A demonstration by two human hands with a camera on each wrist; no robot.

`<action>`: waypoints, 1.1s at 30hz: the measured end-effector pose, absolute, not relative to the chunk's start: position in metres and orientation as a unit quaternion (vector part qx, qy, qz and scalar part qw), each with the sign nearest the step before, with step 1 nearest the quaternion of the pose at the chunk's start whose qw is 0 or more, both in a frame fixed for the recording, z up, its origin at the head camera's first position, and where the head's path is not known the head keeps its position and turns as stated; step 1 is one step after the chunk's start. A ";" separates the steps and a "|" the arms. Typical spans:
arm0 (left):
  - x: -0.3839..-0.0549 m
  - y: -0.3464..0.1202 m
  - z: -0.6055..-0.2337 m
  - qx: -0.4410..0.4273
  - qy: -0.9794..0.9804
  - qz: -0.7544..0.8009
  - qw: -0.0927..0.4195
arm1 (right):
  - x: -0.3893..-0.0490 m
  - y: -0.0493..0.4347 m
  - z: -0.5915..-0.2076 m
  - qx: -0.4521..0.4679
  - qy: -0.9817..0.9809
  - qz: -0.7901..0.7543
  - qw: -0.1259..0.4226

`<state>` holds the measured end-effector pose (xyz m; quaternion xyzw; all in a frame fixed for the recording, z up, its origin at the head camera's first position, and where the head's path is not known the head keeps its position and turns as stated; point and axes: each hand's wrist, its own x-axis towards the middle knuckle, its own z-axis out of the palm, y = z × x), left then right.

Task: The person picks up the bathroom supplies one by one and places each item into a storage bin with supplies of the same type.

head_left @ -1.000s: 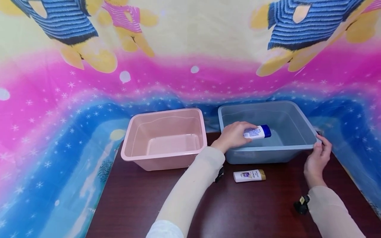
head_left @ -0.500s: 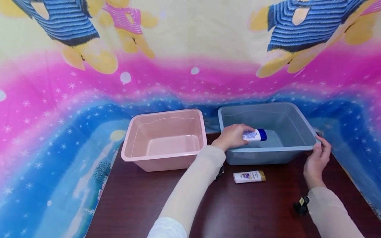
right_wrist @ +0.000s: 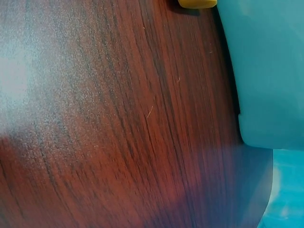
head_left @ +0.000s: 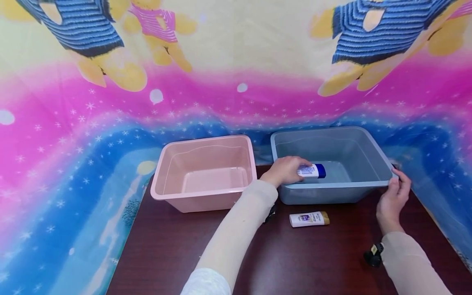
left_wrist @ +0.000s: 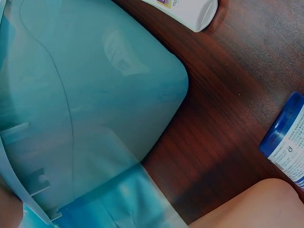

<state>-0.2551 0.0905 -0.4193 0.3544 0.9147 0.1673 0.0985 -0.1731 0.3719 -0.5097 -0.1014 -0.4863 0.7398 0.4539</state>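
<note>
My left hand (head_left: 285,170) reaches over the front rim of the grey-blue plastic tub (head_left: 332,192) and grips a white bottle with a dark blue cap (head_left: 311,171). The bottle lies sideways inside the tub, cap pointing right, its left end hidden by the fingers. My right hand (head_left: 394,196) holds the tub's front right corner, thumb and fingers at the rim. In front of the tub, a white bottle with a gold cap (head_left: 309,218) lies on the table. The right wrist view shows only the gold cap (right_wrist: 197,4) and the tub's side (right_wrist: 270,76).
A pink plastic tub (head_left: 204,196) stands left of the grey-blue one on the dark wood table (head_left: 295,262). The left wrist view shows another blue-capped container (left_wrist: 287,137), hidden from the head view. A printed cloth (head_left: 236,94) hangs close behind both tubs.
My left hand has moved slightly left and down inside the grey-blue tub, taking the blue-capped bottle along. The right hand has stayed at the corner of the rim.
</note>
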 end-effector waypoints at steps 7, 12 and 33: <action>-0.253 0.089 -0.419 0.350 0.917 0.160 0.104 | -0.173 0.372 -0.511 -0.115 -0.500 0.730 0.451; -0.253 0.088 -0.420 0.350 0.918 0.158 0.099 | -0.173 0.371 -0.511 -0.105 -0.489 0.739 0.451; -0.253 0.085 -0.420 0.357 0.914 0.185 0.059 | -0.172 0.372 -0.511 -0.092 -0.488 0.739 0.455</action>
